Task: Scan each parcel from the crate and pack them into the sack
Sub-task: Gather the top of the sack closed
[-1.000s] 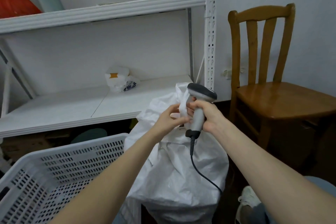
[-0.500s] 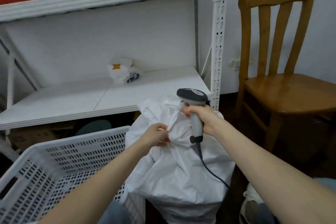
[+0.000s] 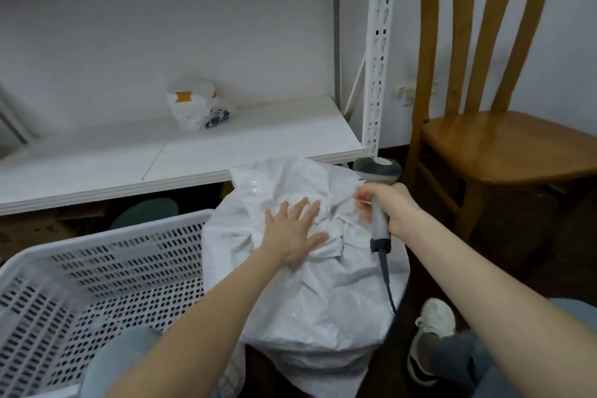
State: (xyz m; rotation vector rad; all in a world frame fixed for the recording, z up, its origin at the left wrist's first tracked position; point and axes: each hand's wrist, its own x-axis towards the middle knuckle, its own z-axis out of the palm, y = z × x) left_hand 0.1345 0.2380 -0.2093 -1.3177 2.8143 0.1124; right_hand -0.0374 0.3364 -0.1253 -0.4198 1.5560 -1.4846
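left hand [image 3: 292, 234] presses flat on sack [image 3: 310, 284]

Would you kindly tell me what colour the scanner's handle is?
The scanner handle is light grey, under a darker grey head; the head view shows it.

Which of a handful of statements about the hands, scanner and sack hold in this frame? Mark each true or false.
1. The left hand lies flat, fingers spread, on the white sack. True.
2. The right hand holds a parcel. False: it grips the barcode scanner by its handle.
3. The scanner's cable hangs down across the sack. True.
4. The wooden chair stands left of the sack. False: it stands to the right.
5. The perforated crate sits on the shelf. False: it stands lower, left of the sack.
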